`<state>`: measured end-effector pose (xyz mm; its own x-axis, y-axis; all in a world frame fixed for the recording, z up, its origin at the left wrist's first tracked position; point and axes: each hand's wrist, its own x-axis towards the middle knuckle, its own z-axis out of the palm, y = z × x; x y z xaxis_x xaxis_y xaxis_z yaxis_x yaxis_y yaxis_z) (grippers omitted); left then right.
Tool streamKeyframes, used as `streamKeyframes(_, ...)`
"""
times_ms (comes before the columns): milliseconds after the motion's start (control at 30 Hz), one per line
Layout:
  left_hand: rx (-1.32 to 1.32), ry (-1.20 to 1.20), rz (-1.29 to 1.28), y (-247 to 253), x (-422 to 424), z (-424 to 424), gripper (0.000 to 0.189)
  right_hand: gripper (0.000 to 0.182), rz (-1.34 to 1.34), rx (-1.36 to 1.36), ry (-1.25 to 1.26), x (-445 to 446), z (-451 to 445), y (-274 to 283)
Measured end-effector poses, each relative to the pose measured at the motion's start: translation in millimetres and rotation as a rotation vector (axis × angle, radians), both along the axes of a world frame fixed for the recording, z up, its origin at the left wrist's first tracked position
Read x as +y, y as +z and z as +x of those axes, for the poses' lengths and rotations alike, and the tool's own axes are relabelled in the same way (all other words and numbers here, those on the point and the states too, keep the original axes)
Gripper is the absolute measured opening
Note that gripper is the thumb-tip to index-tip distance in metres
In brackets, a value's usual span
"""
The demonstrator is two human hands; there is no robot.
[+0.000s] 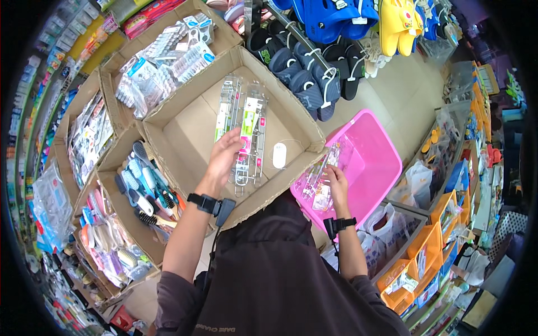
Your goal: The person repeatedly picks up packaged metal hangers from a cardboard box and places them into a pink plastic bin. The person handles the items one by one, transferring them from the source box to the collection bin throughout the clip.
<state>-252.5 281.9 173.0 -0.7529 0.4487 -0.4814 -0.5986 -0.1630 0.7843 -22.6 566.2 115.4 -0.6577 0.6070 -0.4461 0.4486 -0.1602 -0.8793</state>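
My left hand [225, 157] reaches into an open cardboard box [191, 119] and grips the edge of a packaged metal wire rack [251, 126] with a green, white and pink label. Another wire rack in packaging [227, 107] lies close on its left in the same box. A white oval tag [279, 156] on a thin string rests on the box floor. To the right, my right hand [337, 185] is inside a pink plastic basin [374, 155], its fingertips at some clear-wrapped metal items [313, 178]. Whether those fingers close on one is hidden.
Cardboard boxes hold packaged goods [164, 63] and hairbrushes [147, 180] on the left. Slippers [307, 75] and blue clogs [332, 21] hang from a metal rack ahead. Orange plastic bins [424, 248] and plastic bags [384, 229] stand at the right.
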Motion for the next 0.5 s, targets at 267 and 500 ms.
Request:
streamKeyframes(267,-0.004,-0.015,0.279,61.8,-21.1,28.4,0.045,0.039,-0.183,0.230,0.451,-101.2,-58.1,135.7)
streamKeyframes(500,0.078,0.022,0.259,82.8,-39.1,61.0,0.038,0.047,-0.611,0.271,0.730,-154.3,-85.2,154.5)
